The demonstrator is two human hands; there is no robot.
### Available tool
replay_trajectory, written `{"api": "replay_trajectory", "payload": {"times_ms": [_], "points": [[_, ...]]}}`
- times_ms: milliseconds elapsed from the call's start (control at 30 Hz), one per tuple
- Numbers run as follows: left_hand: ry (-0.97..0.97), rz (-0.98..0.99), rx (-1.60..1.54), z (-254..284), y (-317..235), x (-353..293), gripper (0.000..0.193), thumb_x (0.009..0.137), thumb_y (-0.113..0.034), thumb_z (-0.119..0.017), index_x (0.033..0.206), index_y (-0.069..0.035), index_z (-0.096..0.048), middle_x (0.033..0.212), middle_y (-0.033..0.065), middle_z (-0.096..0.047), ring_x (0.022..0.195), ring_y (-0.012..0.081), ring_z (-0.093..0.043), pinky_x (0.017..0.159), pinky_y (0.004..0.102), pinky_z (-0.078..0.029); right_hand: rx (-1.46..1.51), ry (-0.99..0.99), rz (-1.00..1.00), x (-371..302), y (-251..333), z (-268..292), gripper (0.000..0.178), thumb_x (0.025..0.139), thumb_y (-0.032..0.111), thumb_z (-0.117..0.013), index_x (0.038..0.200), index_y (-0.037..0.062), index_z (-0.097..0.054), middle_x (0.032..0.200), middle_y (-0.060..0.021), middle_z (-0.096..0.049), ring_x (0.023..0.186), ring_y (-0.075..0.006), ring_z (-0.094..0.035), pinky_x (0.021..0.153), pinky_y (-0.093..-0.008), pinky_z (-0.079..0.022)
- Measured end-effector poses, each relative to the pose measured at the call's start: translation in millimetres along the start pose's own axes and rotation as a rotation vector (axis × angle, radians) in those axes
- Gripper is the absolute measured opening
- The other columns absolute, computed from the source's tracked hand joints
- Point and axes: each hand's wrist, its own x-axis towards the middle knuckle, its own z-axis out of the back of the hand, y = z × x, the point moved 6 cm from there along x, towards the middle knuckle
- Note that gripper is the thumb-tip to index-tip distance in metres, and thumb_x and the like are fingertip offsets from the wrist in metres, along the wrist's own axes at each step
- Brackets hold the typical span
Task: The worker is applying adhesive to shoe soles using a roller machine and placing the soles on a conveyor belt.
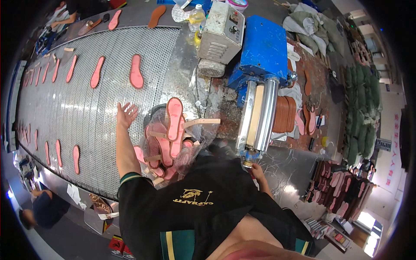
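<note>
Overhead, two hands: left hand point(126, 114), right hand point(256, 170).

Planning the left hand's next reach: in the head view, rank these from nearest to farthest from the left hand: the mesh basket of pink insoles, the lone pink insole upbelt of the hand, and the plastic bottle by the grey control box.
From the open left hand:
1. Mesh basket of pink insoles, just to its right.
2. Lone pink insole, farther along the conveyor belt.
3. Plastic bottle, far end, beside the grey control box.
</note>
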Motion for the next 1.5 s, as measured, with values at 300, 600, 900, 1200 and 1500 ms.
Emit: {"api": "replay_trajectory", "payload": {"times_ms": [300,600,900,1200,1500], "points": [[-0.275,-0.114,0.168,-8,2,90,0.063,0.089,-0.038,-0.059,0.134,0.001,-0.037,0.126,0.0232,-0.050,0.106,0.0309,-0.057,0.083,0.0448,-0.052,0.009,-0.076,-0.029,-23,25,8,0.012,0.084,-0.001,-0.048,0.094,-0.0015,-0.056,0.072,-0.0071,-0.059,0.053,-0.0139,-0.053,0.047,-0.0278,-0.044],[-0.792,-0.564,1.405,-93,-74,141,0.103,0.064,-0.064,-0.071,0.135,0.000,-0.033,0.125,0.0245,-0.046,0.116,0.0392,-0.046,0.092,0.0496,-0.043,-0.273,-0.055,-0.028,-47,28,-10,0.039,0.076,-0.003,-0.053,0.116,-0.0035,-0.055,0.104,-0.0094,-0.065,0.102,-0.0181,-0.058,0.089,-0.0296,-0.043],[-0.679,-0.481,1.687,-109,-100,153,0.072,0.072,-0.040,-0.066,0.130,-0.007,-0.040,0.131,0.0173,-0.044,0.118,0.0367,-0.046,0.091,0.0550,-0.043,-0.239,-0.184,0.066,-57,29,-17,0.017,0.077,0.009,-0.064,0.094,0.0033,-0.061,0.081,-0.0047,-0.063,0.073,-0.0168,-0.060,0.062,-0.0323,-0.047],[-0.467,-0.775,1.740,-59,-110,152,0.046,0.078,-0.016,-0.060,0.121,-0.007,-0.047,0.124,0.0170,-0.051,0.111,0.0384,-0.053,0.087,0.0481,-0.048,-0.398,-0.122,0.119,-48,10,-13,0.030,0.081,0.006,-0.052,0.111,0.0024,-0.057,0.105,-0.0130,-0.063,0.098,-0.0226,-0.058,0.088,-0.0373,-0.044],[-0.245,-0.988,1.536,-89,-88,55,0.028,0.090,-0.023,-0.052,0.090,0.004,-0.058,0.086,0.0245,-0.062,0.081,0.0399,-0.060,0.070,0.0447,-0.046,-0.462,-0.583,0.397,-32,101,70,0.021,0.078,0.017,-0.057,0.091,0.0009,-0.061,0.073,-0.0135,-0.060,0.065,-0.0238,-0.058,0.064,-0.0377,-0.047]]}}
